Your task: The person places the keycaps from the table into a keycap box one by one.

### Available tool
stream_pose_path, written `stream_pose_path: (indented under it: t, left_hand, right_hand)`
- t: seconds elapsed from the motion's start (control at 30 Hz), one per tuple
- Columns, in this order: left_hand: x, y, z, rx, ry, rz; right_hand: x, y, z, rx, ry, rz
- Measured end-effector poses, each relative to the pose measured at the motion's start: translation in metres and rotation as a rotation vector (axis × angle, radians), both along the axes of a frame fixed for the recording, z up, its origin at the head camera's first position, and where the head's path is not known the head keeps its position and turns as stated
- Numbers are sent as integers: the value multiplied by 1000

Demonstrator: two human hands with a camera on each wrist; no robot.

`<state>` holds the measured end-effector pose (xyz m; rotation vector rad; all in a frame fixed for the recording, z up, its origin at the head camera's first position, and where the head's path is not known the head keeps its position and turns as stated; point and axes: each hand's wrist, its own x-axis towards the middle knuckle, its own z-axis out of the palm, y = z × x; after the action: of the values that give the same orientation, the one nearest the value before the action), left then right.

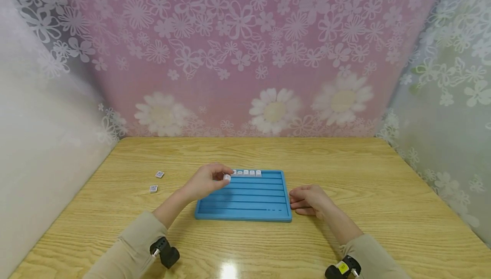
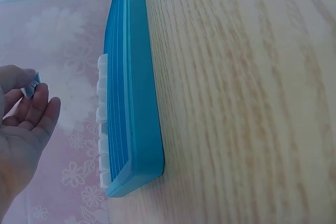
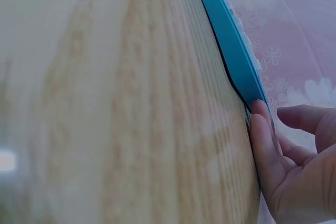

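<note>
A blue ridged tray [image 1: 245,198] lies on the table, with a row of white keycaps [image 1: 246,173] along its far rail. Above the tray's far left part, my left hand [image 1: 207,181] pinches one white keycap [image 1: 227,178] between thumb and fingers. In the left wrist view this held keycap [image 2: 31,85] is tilted, apart from the row. My right hand [image 1: 310,201] rests on the table at the tray's right side. The right wrist view has its fingers [image 3: 262,129] touching the tray's edge [image 3: 231,51], the thumb held away from it.
Two more keycaps lie on the wooden table [image 1: 345,164] left of the tray: one farther back [image 1: 159,174], one nearer [image 1: 153,188]. Behind the table hangs a pink flowered curtain [image 1: 230,57]. Each sleeve carries a black wrist camera [image 1: 165,251].
</note>
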<state>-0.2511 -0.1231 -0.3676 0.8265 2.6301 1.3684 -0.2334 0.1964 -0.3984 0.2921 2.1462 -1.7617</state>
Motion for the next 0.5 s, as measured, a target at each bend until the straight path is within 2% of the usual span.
stream_pose_path:
  t: [0.27,0.37,0.5]
  left_hand:
    - [3,3,3,11,7,-7]
    - [4,6,3,25,-9,16]
    - [2,9,1,80,-75,83]
  right_hand:
    - [2,1,1,-16,4,10]
    - [2,1,0,-16,9,12]
    - [2,1,-1,-13,15,12]
